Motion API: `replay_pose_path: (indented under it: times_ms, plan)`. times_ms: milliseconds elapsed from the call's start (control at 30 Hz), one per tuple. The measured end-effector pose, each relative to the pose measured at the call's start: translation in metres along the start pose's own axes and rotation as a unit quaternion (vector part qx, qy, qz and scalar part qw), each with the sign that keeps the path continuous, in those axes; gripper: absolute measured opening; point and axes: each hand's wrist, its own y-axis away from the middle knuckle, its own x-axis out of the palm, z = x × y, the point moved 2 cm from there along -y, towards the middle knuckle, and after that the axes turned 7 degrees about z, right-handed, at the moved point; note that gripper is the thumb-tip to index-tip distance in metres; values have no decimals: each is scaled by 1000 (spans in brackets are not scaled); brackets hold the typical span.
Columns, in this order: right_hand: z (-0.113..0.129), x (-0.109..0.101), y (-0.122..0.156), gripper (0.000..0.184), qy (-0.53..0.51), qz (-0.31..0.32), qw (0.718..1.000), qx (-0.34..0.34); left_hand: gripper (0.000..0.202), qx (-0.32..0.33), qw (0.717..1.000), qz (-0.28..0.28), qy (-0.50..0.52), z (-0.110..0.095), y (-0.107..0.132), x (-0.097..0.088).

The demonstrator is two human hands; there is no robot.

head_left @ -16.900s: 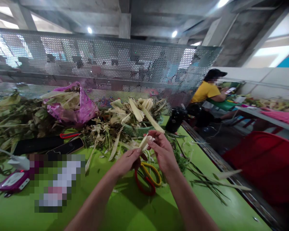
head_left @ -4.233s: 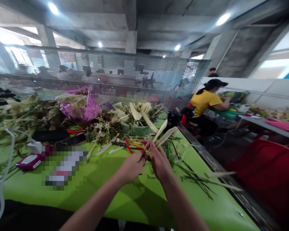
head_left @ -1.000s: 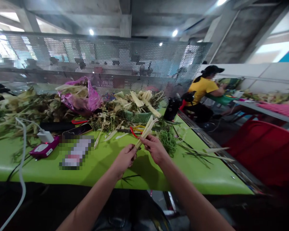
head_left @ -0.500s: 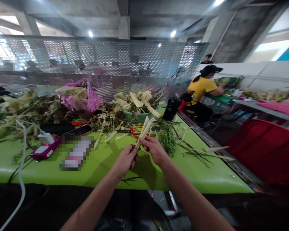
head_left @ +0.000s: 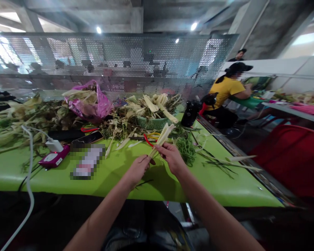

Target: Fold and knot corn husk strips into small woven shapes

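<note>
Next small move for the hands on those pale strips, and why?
I'd probably slide the right hand slightly up the pale strips to gather them. The left hand holds their lower end, so that end looks supported, while the upper tips spread apart beyond the right hand's fingers.
</note>
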Motion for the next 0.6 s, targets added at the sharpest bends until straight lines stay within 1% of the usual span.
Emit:
replay_pose_path:
  times_ms: [67, 100, 167, 200, 267, 333, 367, 433, 467, 533, 600]
  plan:
    - [4, -4, -1, 32, 34, 31, 999, 11, 26, -12, 1000, -8, -20, 1, -2, -6]
    - [7, -8, -1, 30, 49, 51, 997, 19, 25, -11, 999, -22, -42, 1, -4, -10]
    - [16, -17, 1, 26, 95, 101, 990, 25, 25, 10, 991, -61, -116, 0, -7, -21]
    - [21, -22, 2, 23, 125, 126, 984, 22, 25, 24, 982, -81, -166, -2, -8, -27]
    - [34, -32, 7, 19, 257, 175, 950, -13, 25, 43, 953, -114, -277, -9, -7, -36]
    - [48, -41, 12, 18, 323, 182, 928, -40, 23, 52, 913, -129, -382, -18, -4, -43]
    - [55, -45, 14, 17, 347, 173, 920, -65, 23, 59, 894, -130, -424, -24, -1, -44]
    - [67, -49, 17, 16, 367, 147, 912, -113, 22, 80, 864, -114, -484, -36, 4, -45]
    - [72, -50, 17, 16, 358, 143, 915, -118, 22, 89, 857, -96, -499, -41, 6, -45]
    - [76, -52, 14, 20, 309, 154, 934, -89, 21, 117, 859, -47, -497, -50, 11, -43]
    - [76, -52, 9, 25, 254, 175, 950, -47, 17, 141, 873, 19, -466, -59, 17, -40]
